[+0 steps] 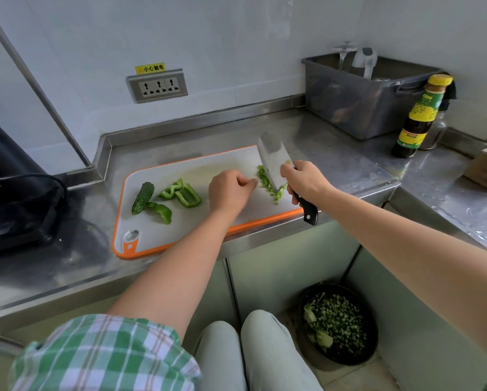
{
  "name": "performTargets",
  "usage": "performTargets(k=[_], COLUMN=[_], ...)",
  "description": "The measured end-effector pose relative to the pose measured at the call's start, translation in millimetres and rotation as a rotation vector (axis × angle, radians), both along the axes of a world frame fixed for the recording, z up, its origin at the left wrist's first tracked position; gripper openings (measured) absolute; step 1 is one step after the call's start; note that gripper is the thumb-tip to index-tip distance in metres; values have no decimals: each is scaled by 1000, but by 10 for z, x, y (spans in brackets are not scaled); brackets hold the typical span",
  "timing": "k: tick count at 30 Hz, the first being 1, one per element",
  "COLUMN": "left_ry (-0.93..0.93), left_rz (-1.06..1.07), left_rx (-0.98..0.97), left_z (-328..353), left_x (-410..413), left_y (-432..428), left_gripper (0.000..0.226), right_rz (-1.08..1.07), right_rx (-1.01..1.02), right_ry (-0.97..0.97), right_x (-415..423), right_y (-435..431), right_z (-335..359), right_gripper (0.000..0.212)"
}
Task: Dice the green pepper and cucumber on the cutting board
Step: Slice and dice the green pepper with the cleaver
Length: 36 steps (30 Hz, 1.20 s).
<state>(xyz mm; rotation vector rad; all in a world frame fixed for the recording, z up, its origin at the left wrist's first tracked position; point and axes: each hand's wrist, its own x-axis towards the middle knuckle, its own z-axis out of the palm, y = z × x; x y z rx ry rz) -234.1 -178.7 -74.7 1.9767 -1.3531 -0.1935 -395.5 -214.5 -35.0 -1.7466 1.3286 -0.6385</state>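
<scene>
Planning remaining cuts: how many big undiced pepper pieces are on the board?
3 pepper pieces: one beside the cucumber, two between it and the left hand; overlap may hide more.

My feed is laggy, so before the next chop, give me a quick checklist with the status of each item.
1. Right hand grips the steel cleaver by its black handle: ok.
2. Left hand, fingers curled, sits left of the blade and apart from it: ok.
3. Left hand pins some pepper for the cut: cannot tell.
4. Diced green pepper pile lies at the blade: ok.
5. White cutting board with orange rim lies flat on the steel counter: ok.
6. Green pepper strips and dark green cucumber piece at the board's left end are diced: not ok, both uncut.
</scene>
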Motion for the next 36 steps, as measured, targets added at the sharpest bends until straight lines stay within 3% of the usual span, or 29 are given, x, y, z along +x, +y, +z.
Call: performTargets(k=[4, 6, 8, 11, 17, 21, 25, 36], left_ry=[607, 724, 726, 738, 829, 901, 909, 906], left_rz=[-135, -109, -57, 34, 125, 124, 105, 137], left_rx=[22, 27, -22, -60, -32, -29, -37, -46], left_z=[160, 184, 108, -29, -62, -60, -57, 12], left_x=[-59, -64, 8, 145, 266, 181, 47, -75], left_y=[17, -6, -50, -42, 97, 22, -98, -156], left_gripper=[43, 52, 47, 31, 26, 53, 34, 33], right_rz=[46, 108, 191, 264, 145, 295, 383, 204], right_rx=[-299, -476, -544, -452, -313, -302, -346, -323], right_ry=[286, 452, 497, 368, 133, 192, 261, 499], right_x=[265, 387, 463, 492, 335, 362, 434, 370], right_y=[176, 270, 318, 317, 143, 219, 259, -198], right_z=[21, -41, -130, -205, -219, -272, -313, -507], right_gripper=[16, 18, 30, 42, 46, 59, 50, 45])
